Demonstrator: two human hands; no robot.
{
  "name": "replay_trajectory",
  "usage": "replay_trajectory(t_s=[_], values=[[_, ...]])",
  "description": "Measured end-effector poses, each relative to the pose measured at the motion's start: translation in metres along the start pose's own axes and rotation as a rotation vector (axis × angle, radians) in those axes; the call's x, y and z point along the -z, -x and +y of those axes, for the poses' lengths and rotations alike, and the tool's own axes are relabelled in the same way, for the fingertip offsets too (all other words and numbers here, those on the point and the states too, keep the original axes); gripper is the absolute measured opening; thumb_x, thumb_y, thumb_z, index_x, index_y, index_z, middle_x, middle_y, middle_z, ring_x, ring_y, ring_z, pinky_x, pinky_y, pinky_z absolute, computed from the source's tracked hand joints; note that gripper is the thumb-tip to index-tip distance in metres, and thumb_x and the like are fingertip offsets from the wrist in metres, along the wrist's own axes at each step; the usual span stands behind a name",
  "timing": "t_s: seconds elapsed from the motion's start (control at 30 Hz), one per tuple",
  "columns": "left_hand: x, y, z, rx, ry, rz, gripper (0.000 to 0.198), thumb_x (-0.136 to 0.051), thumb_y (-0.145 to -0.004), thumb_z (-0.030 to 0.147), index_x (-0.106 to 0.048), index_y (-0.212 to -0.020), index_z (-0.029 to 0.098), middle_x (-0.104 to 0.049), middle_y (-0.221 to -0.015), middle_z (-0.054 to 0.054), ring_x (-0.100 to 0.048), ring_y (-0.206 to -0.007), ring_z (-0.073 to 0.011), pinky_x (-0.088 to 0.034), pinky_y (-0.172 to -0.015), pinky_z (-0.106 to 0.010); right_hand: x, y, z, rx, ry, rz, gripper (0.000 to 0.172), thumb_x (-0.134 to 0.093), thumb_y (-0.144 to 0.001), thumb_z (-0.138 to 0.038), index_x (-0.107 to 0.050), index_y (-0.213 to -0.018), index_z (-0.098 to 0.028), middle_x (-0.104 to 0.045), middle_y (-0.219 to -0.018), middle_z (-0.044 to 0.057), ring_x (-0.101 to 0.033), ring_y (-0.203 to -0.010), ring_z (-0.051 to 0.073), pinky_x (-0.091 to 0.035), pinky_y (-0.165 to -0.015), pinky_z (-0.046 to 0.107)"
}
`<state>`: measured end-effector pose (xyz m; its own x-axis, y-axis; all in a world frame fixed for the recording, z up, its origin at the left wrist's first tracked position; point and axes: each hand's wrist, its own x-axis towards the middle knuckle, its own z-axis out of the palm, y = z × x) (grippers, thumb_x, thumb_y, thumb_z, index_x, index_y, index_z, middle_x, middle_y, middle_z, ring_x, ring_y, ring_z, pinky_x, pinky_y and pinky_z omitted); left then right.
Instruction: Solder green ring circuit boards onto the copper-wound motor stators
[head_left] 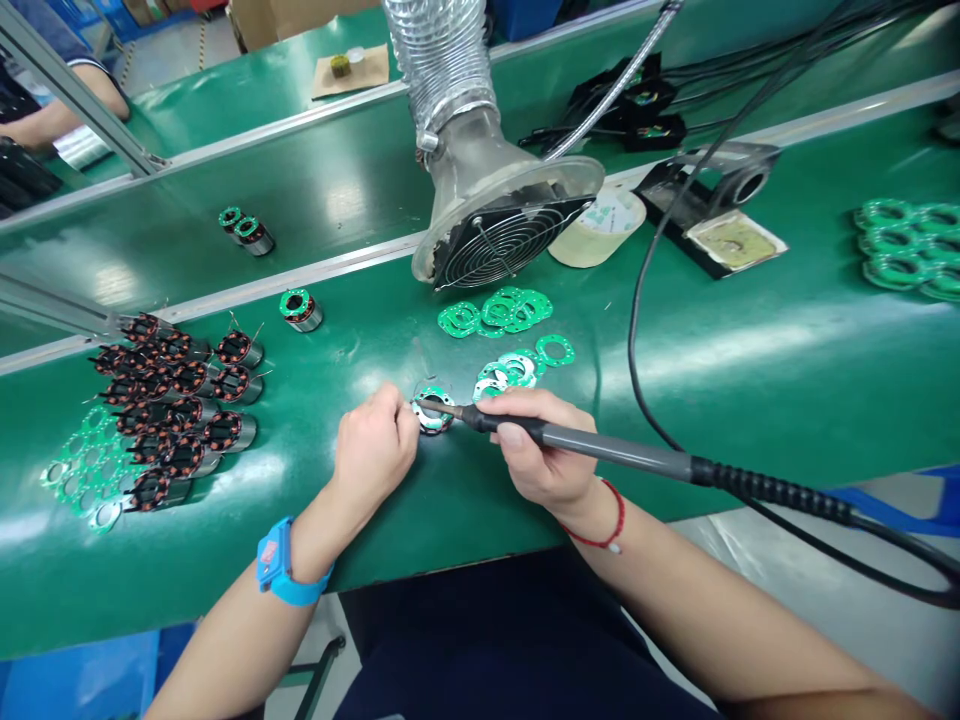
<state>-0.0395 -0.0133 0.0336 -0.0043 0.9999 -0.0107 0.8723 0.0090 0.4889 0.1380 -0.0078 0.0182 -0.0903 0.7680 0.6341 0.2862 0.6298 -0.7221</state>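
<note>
My right hand [546, 455] is wrapped round a soldering iron [630, 454], whose tip points left and lies over a motor stator [436, 428]. A ring-shaped green circuit board [433, 394] sits on top of that stator. My left hand [377, 442] is closed in a pinch at the stator's left side; what its fingers hold, if anything, is hidden. Loose ring boards [517, 370] lie just beyond my right hand, with more ring boards [517, 310] behind them. One stator with a green ring on it [301, 309] stands apart to the left.
Several bare stators [180, 375] crowd the left, beside flat ring boards [94, 460]. A fume extractor hood [510, 220] hangs ahead, near a tape roll [598, 228] and an iron stand [705, 215]. The iron's cable [637, 330] loops across the right. Stacked boards [907, 245] lie far right.
</note>
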Motion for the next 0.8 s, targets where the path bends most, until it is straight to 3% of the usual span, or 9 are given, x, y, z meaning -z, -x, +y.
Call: replay_trajectory(t_s=[0.1, 0.23, 0.43, 0.63, 0.73, 0.8], values=[[-0.001, 0.000, 0.000, -0.011, -0.059, 0.013, 0.016, -0.037, -0.080, 0.020, -0.031, -0.065, 0.023, -0.043, -0.058, 0.002, -0.042, -0.054, -0.0150, -0.027, -0.058, -0.028, -0.001, -0.002, -0.002, 0.006, 0.046, -0.014, 0.017, -0.053, -0.089, -0.028, -0.063, -0.102, -0.022, -0.073, -0.081, 0.003, -0.068, -0.067, 0.017, -0.056, -0.064, 0.033], [0.000, 0.000, 0.002, 0.005, -0.035, 0.004, 0.017, -0.037, -0.079, 0.019, -0.031, -0.064, 0.023, -0.043, -0.058, 0.002, -0.042, -0.054, -0.0152, -0.026, -0.058, -0.028, -0.006, -0.004, 0.000, -0.096, 0.092, -0.092, 0.033, -0.047, -0.093, -0.020, -0.051, -0.126, -0.023, -0.073, -0.100, 0.005, -0.070, -0.090, 0.019, -0.055, -0.083, 0.037], [0.002, -0.004, -0.003, 0.099, 0.228, -0.076, 0.016, -0.040, -0.077, 0.019, -0.037, -0.061, 0.022, -0.045, -0.055, 0.004, -0.044, -0.053, -0.0133, -0.031, -0.057, -0.026, -0.012, -0.004, 0.004, -0.169, 0.226, -0.338, 0.044, -0.057, -0.087, -0.021, -0.045, -0.130, -0.023, -0.066, -0.111, 0.010, -0.062, -0.102, 0.025, -0.050, -0.089, 0.045], [-0.002, -0.010, -0.017, 0.193, 0.671, -0.293, 0.010, -0.041, -0.078, 0.023, -0.044, -0.068, 0.020, -0.055, -0.061, 0.004, -0.050, -0.051, -0.0100, -0.036, -0.051, -0.022, -0.015, 0.000, 0.002, -0.243, 0.198, -0.333, 0.047, -0.056, -0.087, -0.019, -0.041, -0.131, -0.025, -0.064, -0.113, 0.008, -0.060, -0.104, 0.025, -0.048, -0.092, 0.045], [0.000, -0.009, -0.020, 0.167, 0.681, -0.258, 0.004, -0.044, -0.079, 0.022, -0.046, -0.077, 0.020, -0.054, -0.065, 0.004, -0.051, -0.055, -0.0097, -0.039, -0.055, -0.022, -0.016, 0.001, 0.003, -0.221, 0.214, -0.321, 0.045, -0.055, -0.087, -0.018, -0.042, -0.130, -0.024, -0.065, -0.110, 0.008, -0.060, -0.101, 0.025, -0.048, -0.090, 0.044], [0.004, -0.007, -0.019, 0.089, 0.610, -0.193, 0.010, -0.046, -0.079, 0.020, -0.049, -0.089, 0.019, -0.057, -0.077, 0.001, -0.054, -0.065, -0.0109, -0.043, -0.062, -0.024, -0.018, 0.001, 0.003, -0.207, 0.230, -0.312, 0.043, -0.055, -0.088, -0.018, -0.043, -0.129, -0.024, -0.065, -0.106, 0.008, -0.060, -0.098, 0.025, -0.048, -0.088, 0.044]])
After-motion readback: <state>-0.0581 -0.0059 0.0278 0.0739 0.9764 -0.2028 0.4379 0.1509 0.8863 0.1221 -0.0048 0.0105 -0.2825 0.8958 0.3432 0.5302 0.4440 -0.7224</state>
